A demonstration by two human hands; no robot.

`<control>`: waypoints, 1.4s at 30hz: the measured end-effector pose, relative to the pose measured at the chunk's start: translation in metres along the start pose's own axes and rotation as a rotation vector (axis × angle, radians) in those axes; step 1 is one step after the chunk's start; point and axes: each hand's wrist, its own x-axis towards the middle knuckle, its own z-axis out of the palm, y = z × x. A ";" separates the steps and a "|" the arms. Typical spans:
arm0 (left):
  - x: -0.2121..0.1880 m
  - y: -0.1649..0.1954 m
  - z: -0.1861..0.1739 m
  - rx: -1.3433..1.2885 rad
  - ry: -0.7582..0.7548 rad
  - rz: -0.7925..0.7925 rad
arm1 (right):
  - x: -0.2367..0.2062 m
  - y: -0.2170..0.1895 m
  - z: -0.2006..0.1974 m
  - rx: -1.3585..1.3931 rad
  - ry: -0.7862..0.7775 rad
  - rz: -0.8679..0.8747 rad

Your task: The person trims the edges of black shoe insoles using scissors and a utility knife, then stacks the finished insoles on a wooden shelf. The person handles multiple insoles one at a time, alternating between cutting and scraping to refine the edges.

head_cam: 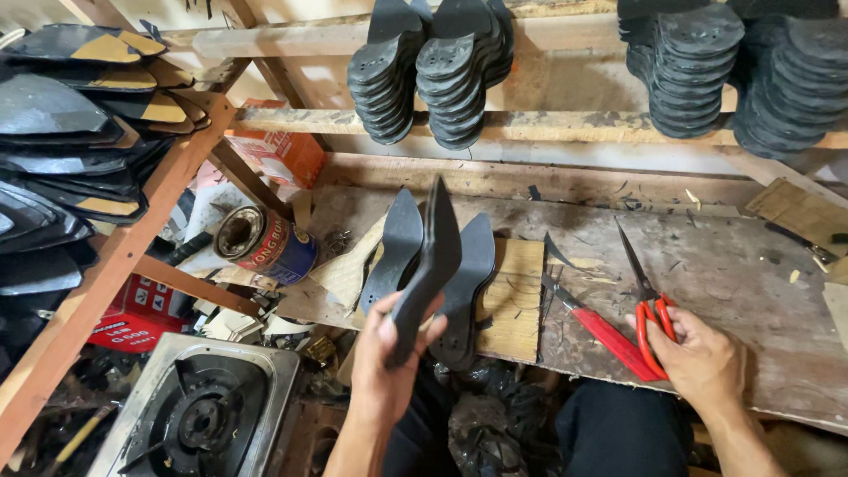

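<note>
**Sole in the left hand, scissors under the right**

The left hand [386, 353] grips a black shoe sole [430, 265] by its heel end, fingers wrapped around it, and holds it upright and edge-on above the near edge of the bench [724, 265]. The sole's pointed toe rises in front of two more black soles [399, 243] that lie side by side on a pale wooden board [518, 296].

The right hand [702, 358] rests on the bench with its fingers closed through the red handles of a pair of scissors [643, 296]; the blades lie on the worn wood and point away from the person. Just to the left of the scissors lies a red-handled cutter [601, 331], touching neither hand.

To the left of the board, a round tin [265, 240] lies on its side with its open mouth facing outward. Below it, off the bench, sits a gas burner [201, 413]. Stacks of black soles [428, 75] hang along the wooden rails above, and flat black-and-tan pieces [75, 115] are piled on the rack at far left.
</note>
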 end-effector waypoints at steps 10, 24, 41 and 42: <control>-0.058 -0.002 0.000 0.520 -0.025 0.011 | -0.001 0.010 0.000 -0.058 0.003 -0.072; -0.084 -0.028 -0.046 0.260 0.120 -0.024 | -0.030 -0.010 -0.012 0.168 -0.151 0.096; -0.084 -0.024 -0.007 0.371 0.000 -0.301 | -0.094 -0.079 -0.044 0.020 -0.525 -0.734; -0.084 -0.021 -0.005 0.363 -0.016 -0.315 | -0.093 -0.077 -0.045 0.028 -0.539 -0.765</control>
